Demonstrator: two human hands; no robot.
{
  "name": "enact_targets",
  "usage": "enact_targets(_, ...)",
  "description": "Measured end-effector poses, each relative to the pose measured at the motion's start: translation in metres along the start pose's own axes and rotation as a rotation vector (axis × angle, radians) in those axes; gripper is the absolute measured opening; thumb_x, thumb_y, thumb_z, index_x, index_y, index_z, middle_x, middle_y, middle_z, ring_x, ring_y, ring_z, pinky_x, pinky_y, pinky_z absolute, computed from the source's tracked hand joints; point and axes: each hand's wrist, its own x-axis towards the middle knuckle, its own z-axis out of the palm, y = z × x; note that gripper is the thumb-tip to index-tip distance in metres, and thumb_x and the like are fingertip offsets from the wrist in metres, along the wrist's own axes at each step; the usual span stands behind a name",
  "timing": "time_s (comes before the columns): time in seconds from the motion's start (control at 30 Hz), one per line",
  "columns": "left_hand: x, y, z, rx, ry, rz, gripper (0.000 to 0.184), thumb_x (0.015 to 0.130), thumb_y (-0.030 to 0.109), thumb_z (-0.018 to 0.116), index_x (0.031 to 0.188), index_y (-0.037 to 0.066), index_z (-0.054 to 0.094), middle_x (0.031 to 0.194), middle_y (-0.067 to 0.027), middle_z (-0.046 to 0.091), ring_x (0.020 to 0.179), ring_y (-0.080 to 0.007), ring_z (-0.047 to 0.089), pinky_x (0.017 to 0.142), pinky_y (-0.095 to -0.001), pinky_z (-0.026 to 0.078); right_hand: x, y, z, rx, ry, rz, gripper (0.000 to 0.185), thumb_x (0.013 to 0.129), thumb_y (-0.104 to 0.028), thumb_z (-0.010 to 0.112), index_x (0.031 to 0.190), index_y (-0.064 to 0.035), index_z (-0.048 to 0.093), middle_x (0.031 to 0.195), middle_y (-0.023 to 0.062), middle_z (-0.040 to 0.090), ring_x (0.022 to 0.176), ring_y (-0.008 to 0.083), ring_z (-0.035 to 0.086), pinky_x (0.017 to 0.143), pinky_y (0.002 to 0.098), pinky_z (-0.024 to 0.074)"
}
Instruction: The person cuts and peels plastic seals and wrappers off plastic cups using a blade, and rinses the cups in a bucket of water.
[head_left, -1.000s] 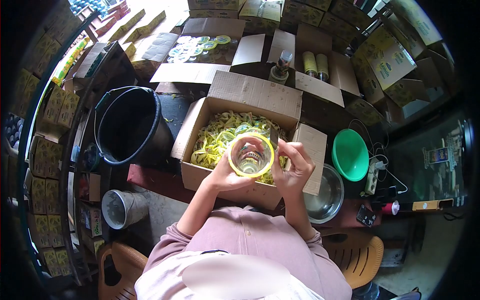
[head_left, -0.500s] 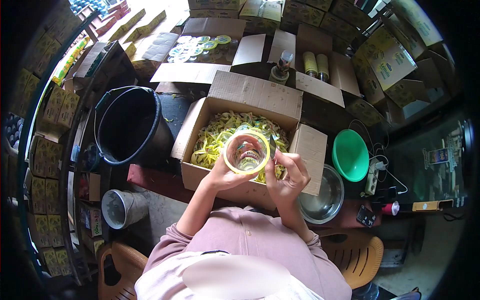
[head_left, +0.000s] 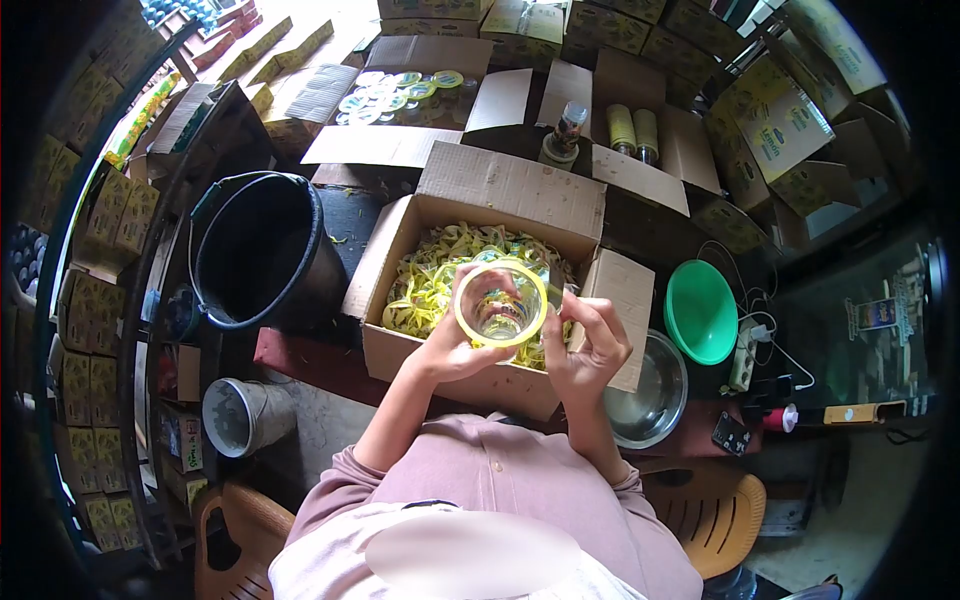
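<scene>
Now the person's right hand [head_left: 588, 350] has edged out to four o'clock of the clear cup [head_left: 500, 310], pinching something thin [head_left: 556, 292], blurred, giving the rim [head_left: 540, 318] more room; left hand [head_left: 448, 352] cradles eight o'clock, above the open box [head_left: 392, 354]

You can pass above the narrow desk [head_left: 355, 207] strip between the dark bucket [head_left: 325, 280] on the left and the open box [head_left: 393, 351], but its far flap [head_left: 510, 190] blocks the far side, with its right flap [head_left: 622, 300] and the green bowl [head_left: 700, 310] obstructing the right.
</scene>
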Motion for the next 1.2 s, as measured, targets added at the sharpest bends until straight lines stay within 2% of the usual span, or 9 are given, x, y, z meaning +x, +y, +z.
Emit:
enact_targets(0.07,0.000,-0.002,-0.002,-0.006,0.004,0.025,0.071,0.066,0.008,0.069,0.122,0.009,0.026,0.112,-0.0094,0.037,0.109,-0.0187,0.040,0.087,-0.0328,0.040,-0.004,-0.003,0.000,-0.032,0.023,0.042,0.026,0.063,0.006,0.065,0.088,-0.0031,0.065,0.071,0.0069,0.059,0.060,0.0147,0.058,0.057,0.0250,0.0472)
enact_targets(0.43,-0.002,-0.005,-0.006,0.107,-0.021,0.050,0.067,0.066,0.008,0.071,0.121,0.006,0.032,0.111,-0.0086,0.037,0.110,-0.0206,0.039,0.089,-0.0346,0.039,-0.005,-0.005,0.003,-0.093,0.009,-0.040,0.027,0.064,0.005,0.066,0.089,-0.0053,0.066,0.073,0.0064,0.059,0.063,0.0172,0.059,0.058,0.0274,0.0484)
enact_targets(0.53,-0.001,-0.006,-0.013,0.365,-0.096,0.115,0.071,0.066,0.007,0.070,0.124,0.006,0.028,0.108,-0.0091,0.039,0.109,-0.0209,0.041,0.090,-0.0339,0.039,0.000,-0.003,0.003,-0.128,-0.002,-0.070,0.030,0.063,0.006,0.066,0.090,-0.0059,0.066,0.073,0.0063,0.059,0.064,0.0180,0.060,0.058,0.0278,0.0485)
enact_targets(0.63,-0.003,-0.007,-0.010,0.308,-0.101,0.135,0.078,0.066,0.008,0.070,0.128,0.005,0.022,0.110,-0.0105,0.042,0.107,-0.0220,0.044,0.090,-0.0340,0.039,0.003,0.000,0.001,-0.106,-0.040,-0.077,0.031,0.062,0.007,0.065,0.091,-0.0058,0.066,0.073,0.0064,0.059,0.064,0.0183,0.060,0.058,0.0279,0.0484)
enact_targets(0.73,-0.005,-0.016,-0.011,0.088,-0.053,0.120,0.085,0.066,0.007,0.069,0.132,0.006,0.015,0.113,-0.0126,0.045,0.107,-0.0232,0.046,0.092,-0.0347,0.038,0.006,0.006,-0.001,-0.038,-0.061,-0.041,0.029,0.063,0.008,0.064,0.090,-0.0040,0.066,0.073,0.0075,0.059,0.064,0.0176,0.060,0.057,0.0273,0.0481)
enact_targets(0.77,-0.004,-0.020,-0.013,0.066,-0.025,0.124,0.083,0.068,0.008,0.068,0.134,0.005,0.017,0.118,-0.0134,0.044,0.110,-0.0230,0.046,0.093,-0.0348,0.037,0.007,0.007,-0.002,-0.039,-0.056,-0.032,0.028,0.064,0.008,0.064,0.090,-0.0037,0.066,0.073,0.0077,0.059,0.063,0.0173,0.060,0.057,0.0271,0.0480)
enact_targets(0.87,0.002,-0.008,-0.007,0.072,0.017,0.096,0.065,0.073,0.009,0.062,0.129,0.002,0.030,0.119,-0.0122,0.045,0.112,-0.0201,0.045,0.094,-0.0334,0.037,0.005,0.005,0.003,-0.056,-0.041,-0.006,0.025,0.065,0.006,0.065,0.089,-0.0026,0.065,0.072,0.0081,0.059,0.062,0.0162,0.059,0.056,0.0267,0.0474)
enact_targets(1.0,0.001,-0.008,-0.007,0.039,0.069,0.109,0.066,0.072,0.008,0.063,0.128,0.003,0.029,0.116,-0.0100,0.043,0.110,-0.0181,0.044,0.095,-0.0318,0.035,0.000,0.000,0.010,-0.125,-0.008,-0.059,0.026,0.065,0.006,0.066,0.090,-0.0023,0.065,0.072,0.0076,0.059,0.062,0.0165,0.058,0.055,0.0268,0.0469)
enact_targets(1.2,0.000,-0.005,-0.008,0.205,0.101,0.050,0.069,0.065,0.005,0.069,0.124,0.004,0.032,0.114,-0.0102,0.044,0.105,-0.0173,0.047,0.088,-0.0296,0.040,0.001,-0.001,0.017,-0.165,0.009,-0.106,0.029,0.065,0.008,0.065,0.091,-0.0025,0.065,0.073,0.0079,0.059,0.066,0.0173,0.059,0.058,0.0284,0.0478)
